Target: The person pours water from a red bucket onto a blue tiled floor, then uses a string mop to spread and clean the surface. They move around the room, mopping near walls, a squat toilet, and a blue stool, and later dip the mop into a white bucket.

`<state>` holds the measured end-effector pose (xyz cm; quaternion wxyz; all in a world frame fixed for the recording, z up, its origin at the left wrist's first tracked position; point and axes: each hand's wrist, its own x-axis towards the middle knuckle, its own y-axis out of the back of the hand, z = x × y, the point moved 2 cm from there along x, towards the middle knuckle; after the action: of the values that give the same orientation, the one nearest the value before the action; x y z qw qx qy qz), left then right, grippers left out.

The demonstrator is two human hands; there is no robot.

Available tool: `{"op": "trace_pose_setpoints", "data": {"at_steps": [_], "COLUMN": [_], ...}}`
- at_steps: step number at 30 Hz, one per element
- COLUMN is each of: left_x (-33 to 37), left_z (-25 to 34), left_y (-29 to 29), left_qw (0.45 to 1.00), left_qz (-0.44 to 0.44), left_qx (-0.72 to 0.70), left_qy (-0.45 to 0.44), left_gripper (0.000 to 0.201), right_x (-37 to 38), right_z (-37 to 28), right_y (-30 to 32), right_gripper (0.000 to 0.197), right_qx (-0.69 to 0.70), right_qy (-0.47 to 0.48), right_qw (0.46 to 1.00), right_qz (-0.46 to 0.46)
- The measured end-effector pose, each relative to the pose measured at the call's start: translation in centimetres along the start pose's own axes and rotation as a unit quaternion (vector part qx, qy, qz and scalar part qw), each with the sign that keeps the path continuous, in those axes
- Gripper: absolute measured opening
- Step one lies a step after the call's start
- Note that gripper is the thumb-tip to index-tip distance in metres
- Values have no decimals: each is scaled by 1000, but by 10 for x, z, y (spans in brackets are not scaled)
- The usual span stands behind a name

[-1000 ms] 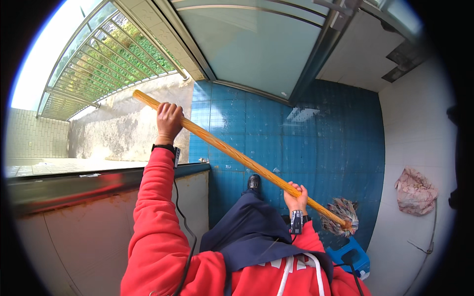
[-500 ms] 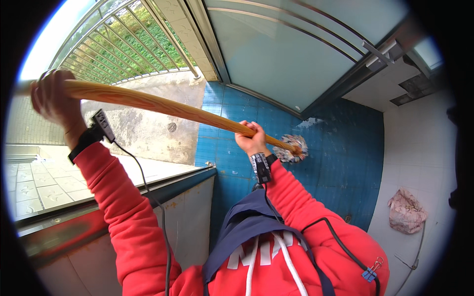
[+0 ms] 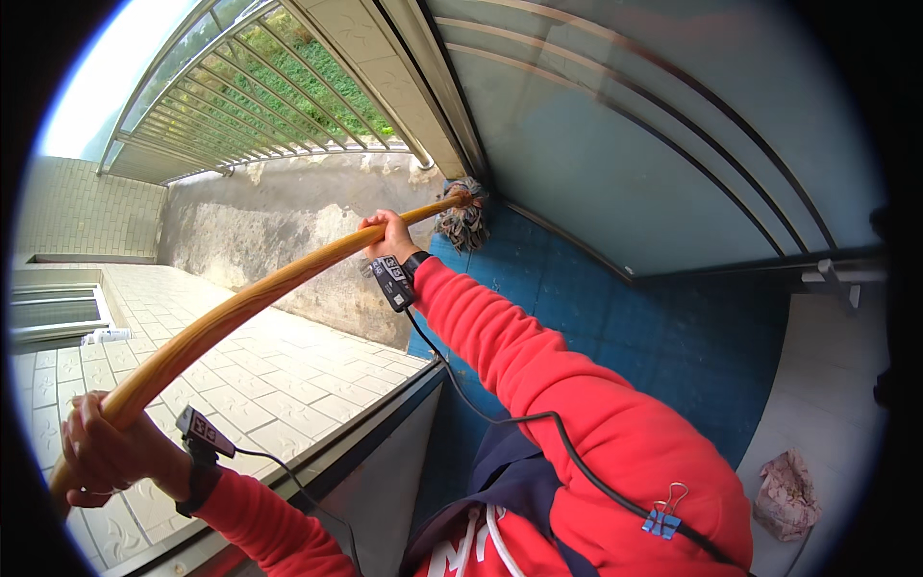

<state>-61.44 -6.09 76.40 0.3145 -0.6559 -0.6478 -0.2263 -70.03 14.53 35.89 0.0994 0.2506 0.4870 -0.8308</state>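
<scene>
Grip: closed by both hands around one wooden mop handle (image 3: 260,293); left hand (image 3: 113,450) low at the left side, right hand (image 3: 388,234) farther forward, near the mop head (image 3: 463,223).
Mop handle: long, round, smooth wood, yellow-brown with darker grain streaks; curved in appearance through the wide lens.
Mop head: thick bundle of ragged cloth strips, greyish and mixed in colour; at the corner of the blue tile floor (image 3: 615,332), just beside the foot of the metal door frame (image 3: 445,87).
Glass door: frosted pane (image 3: 615,163) with three long metal bands across.
Balcony: rough, stained concrete (image 3: 327,207), railing (image 3: 264,82) of thin metal bars, green plants behind.
Wall top: cream tiles (image 3: 240,361) with relief pattern.
Right sleeve: red, wrinkled soft fabric (image 3: 567,385), with blue binder clip (image 3: 661,522) on a black cable.
Hard to see: rear end of the handle, lost in the dark rim; underside of the mop head; contents of the crumpled pink bag (image 3: 788,495).
Since half a second ago: mop head shifted from open blue tiles to the door-frame corner; left hand lowered, right arm stretched farther toward the balcony.
</scene>
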Motion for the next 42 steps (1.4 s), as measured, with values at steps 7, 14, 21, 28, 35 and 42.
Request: {"op": "trace_pose_setpoints", "data": {"at_steps": [7,14,21,28,35,42], "left_x": [-71,-121,-157,-188,-177,-86], "left_z": [171,208,241,316,303,193], "left_y": [2,-5,10,81,116,135], "left_qw": [944,901,861,739,674,781], "left_qz": [-312,-358,-364,-389,-376,-238], "left_qx": [-95,-173,-303,-524,-612,-566], "left_qy": [-44,-175,-185,-167,-172,-110], "left_gripper": [14,9,9,9,9,13], "right_x": [116,101,16,-147,-262,-302], "right_z": [-42,-79,-155,-257,-264,-200], "right_y": [64,176,249,342,349,259], "right_gripper": [10,7,8,13,10,9], "right_qx": [-195,-153,-93,-45,-1,42], "right_qy": [11,14,89,197,243,325], "right_qw": [977,975,967,931,903,920], "right_qz": [82,161,219,304,356,213]}}
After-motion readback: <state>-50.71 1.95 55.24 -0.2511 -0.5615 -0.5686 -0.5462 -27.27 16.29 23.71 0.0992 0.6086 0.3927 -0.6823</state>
